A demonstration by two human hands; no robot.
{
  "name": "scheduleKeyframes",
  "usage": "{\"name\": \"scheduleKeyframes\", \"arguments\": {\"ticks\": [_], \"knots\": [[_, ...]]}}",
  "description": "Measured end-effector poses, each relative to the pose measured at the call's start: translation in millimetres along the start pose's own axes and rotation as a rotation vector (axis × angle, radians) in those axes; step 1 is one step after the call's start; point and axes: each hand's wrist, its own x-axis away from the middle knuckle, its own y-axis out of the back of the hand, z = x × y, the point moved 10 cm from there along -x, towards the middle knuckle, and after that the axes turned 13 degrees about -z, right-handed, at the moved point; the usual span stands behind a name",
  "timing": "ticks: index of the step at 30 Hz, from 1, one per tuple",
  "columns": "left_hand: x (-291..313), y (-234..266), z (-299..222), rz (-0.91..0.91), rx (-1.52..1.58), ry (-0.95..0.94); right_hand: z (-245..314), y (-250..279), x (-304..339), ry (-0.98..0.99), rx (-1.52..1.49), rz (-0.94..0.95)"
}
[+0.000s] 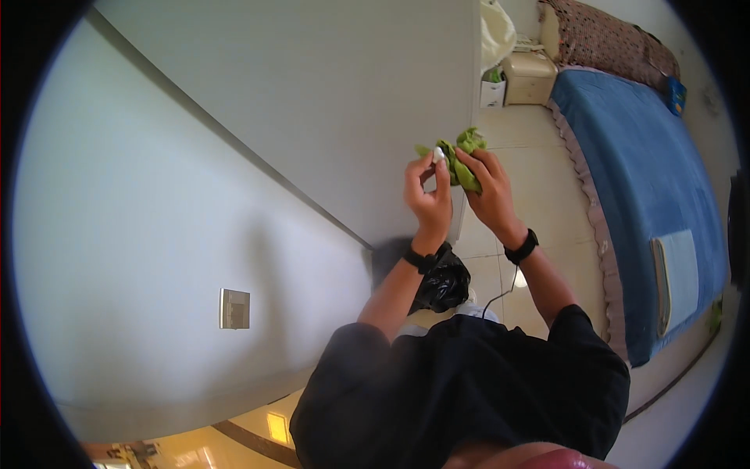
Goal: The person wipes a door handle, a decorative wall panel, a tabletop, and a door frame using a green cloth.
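In front of the wardrobe-like grey panel, my right hand [492, 194] is closed round a bunched, leaf-like green thing [470, 141], whose exact kind I cannot make out. Its folds stick out above and below my fingers. My left hand [428, 202] is at its left side, thumb and forefinger pinched on a small white piece [439, 155]. Whether that piece is joined to the green thing is unclear. Both wrists wear black bands, and a thin cable hangs from the right one.
A black plastic bag [444, 283] stands below my left forearm. The grey panel [336, 86] and a white wall with a switch [235, 309] are on the left. To the right is a bed with a blue cover [648, 172], with a cream bedside cabinet [531, 78] beyond.
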Motion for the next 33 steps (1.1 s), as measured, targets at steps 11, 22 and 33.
{"name": "scheduleKeyframes", "arguments": {"ticks": [11, 22, 33], "knots": [[-115, 21, 67, -0.321, -0.131, -0.054, -2, -145, -59, 0.217, -0.141, 0.009], [-174, -42, 3, -0.31, 0.242, -0.298, 15, -106, -139, 0.205, -0.159, -0.26], [-55, -79, 65, 0.271, 0.021, -0.548, -92, -90, -9, 0.063, 0.053, -0.33]]}}
